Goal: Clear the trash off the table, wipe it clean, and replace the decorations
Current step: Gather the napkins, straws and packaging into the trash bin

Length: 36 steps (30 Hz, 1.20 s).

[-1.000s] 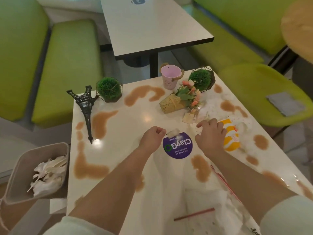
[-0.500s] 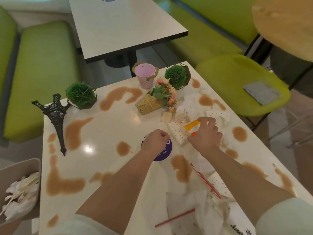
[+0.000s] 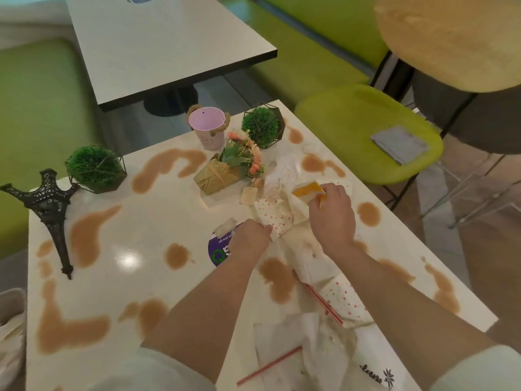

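Observation:
The white table (image 3: 174, 221) is blotched with brown spills. My right hand (image 3: 332, 218) grips an orange-and-white striped wrapper (image 3: 308, 191) lifted off the trash pile. My left hand (image 3: 249, 239) pinches the edge of a red-dotted paper (image 3: 275, 215) and holds a small crumpled white scrap (image 3: 224, 225), over a purple round sticker (image 3: 218, 251). More dotted paper (image 3: 345, 301), white napkins (image 3: 304, 348) and two red straws (image 3: 318, 299) lie near the front edge. Decorations stand behind: a black Eiffel tower (image 3: 49, 213), two green ball plants (image 3: 95, 169) (image 3: 260, 127), a pink bucket (image 3: 207, 128) and a flower bouquet (image 3: 225, 167).
A bin holding white trash (image 3: 11, 334) sits at the table's left front corner. A second table (image 3: 158, 43) stands beyond. Green benches flank it, and a green chair (image 3: 361, 131) with a grey cloth (image 3: 400, 143) is at the right. A round wooden table (image 3: 456, 38) is at the far right.
My right hand has lifted the striped wrapper up from the table. My left hand has moved right to the dotted paper. The view has shifted, so the bin slid toward the left edge.

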Each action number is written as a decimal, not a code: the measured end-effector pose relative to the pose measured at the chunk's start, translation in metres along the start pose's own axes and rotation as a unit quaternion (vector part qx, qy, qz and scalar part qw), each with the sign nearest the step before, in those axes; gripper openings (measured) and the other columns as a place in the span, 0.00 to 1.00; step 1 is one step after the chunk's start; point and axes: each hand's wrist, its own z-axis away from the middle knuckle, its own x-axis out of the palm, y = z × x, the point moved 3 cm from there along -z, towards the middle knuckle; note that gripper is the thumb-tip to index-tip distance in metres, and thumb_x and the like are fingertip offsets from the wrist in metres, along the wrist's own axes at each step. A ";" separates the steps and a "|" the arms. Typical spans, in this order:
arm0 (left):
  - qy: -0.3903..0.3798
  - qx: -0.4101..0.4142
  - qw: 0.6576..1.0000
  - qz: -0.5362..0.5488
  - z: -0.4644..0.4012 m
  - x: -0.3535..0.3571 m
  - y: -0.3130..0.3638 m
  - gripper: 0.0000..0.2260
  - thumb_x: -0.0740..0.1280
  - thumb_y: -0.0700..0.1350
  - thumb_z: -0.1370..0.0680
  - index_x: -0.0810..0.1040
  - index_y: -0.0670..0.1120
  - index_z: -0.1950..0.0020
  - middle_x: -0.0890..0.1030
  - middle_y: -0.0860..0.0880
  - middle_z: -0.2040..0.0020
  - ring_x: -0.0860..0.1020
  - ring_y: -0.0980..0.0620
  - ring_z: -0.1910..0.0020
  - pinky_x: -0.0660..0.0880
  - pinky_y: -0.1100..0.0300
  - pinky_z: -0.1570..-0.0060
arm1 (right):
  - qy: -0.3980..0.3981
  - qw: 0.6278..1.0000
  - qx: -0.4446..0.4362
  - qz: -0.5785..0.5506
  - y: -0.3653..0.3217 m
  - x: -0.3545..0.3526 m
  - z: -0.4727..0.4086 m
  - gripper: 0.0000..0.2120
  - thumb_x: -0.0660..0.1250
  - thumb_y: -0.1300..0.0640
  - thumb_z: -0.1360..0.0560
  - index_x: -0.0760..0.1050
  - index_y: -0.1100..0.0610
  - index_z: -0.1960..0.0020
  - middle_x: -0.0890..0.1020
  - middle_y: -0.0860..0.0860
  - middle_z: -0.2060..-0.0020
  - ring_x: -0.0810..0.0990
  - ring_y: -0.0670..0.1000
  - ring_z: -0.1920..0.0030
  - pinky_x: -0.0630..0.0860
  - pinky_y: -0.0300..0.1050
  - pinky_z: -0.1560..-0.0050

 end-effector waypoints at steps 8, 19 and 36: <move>0.073 0.029 0.985 0.154 0.020 -0.040 -0.017 0.07 0.61 0.49 0.21 0.68 0.46 0.47 0.79 0.47 0.55 0.79 0.45 0.56 0.72 0.53 0.58 | -0.055 0.971 0.132 -0.192 -0.036 0.004 0.019 0.13 0.51 0.58 0.18 0.66 0.61 0.37 0.65 0.50 0.48 0.70 0.51 0.59 0.71 0.54 0.54; 0.181 0.039 0.922 0.340 0.056 -0.125 -0.139 0.14 0.60 0.42 0.18 0.72 0.50 0.32 0.75 0.50 0.47 0.80 0.45 0.50 0.82 0.48 0.58 | -0.112 0.936 0.163 -0.291 -0.121 0.062 0.084 0.04 0.62 0.58 0.23 0.73 0.57 0.49 0.78 0.52 0.56 0.76 0.51 0.60 0.72 0.44 0.64; 0.313 -0.090 0.887 0.327 0.136 -0.252 -0.399 0.11 0.62 0.53 0.19 0.74 0.52 0.39 0.80 0.52 0.49 0.80 0.49 0.53 0.79 0.47 0.50 | -0.249 0.914 0.086 -0.309 -0.291 0.171 0.260 0.09 0.67 0.56 0.23 0.71 0.53 0.45 0.76 0.47 0.56 0.77 0.49 0.57 0.75 0.40 0.59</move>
